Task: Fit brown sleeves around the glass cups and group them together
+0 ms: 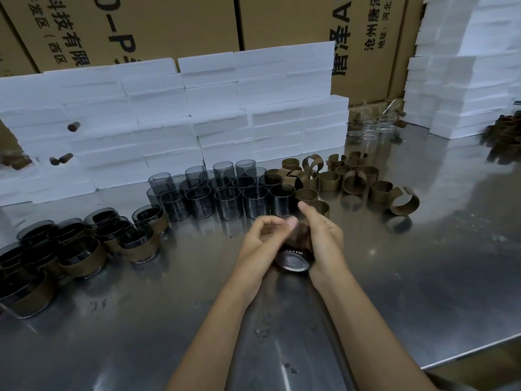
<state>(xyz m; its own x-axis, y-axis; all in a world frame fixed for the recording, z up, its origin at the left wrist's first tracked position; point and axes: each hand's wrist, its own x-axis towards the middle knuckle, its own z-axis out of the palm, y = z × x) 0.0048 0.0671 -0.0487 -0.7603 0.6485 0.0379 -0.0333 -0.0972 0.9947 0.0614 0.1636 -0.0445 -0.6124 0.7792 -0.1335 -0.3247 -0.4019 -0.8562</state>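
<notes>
Both my hands hold one dark glass cup (pixel 293 262) tilted on its side above the steel table, its base facing me. My left hand (pixel 262 244) curls round its left side and my right hand (pixel 324 238) wraps its right side. A brown sleeve (pixel 300 235) shows between my fingers on the cup. Bare smoky glass cups (pixel 225 193) stand in rows behind my hands. Loose brown sleeves (pixel 349 179) lie in a heap to the right of them. Sleeved cups (pixel 84 249) are grouped at the left.
White foam blocks (pixel 197 122) are stacked along the back, with cardboard boxes (pixel 169 24) behind. More foam (pixel 465 80) rises at the right, with clear glasses (pixel 372 128) and another pile of sleeves (pixel 504 136) nearby. The table's edge (pixel 479 354) runs at lower right.
</notes>
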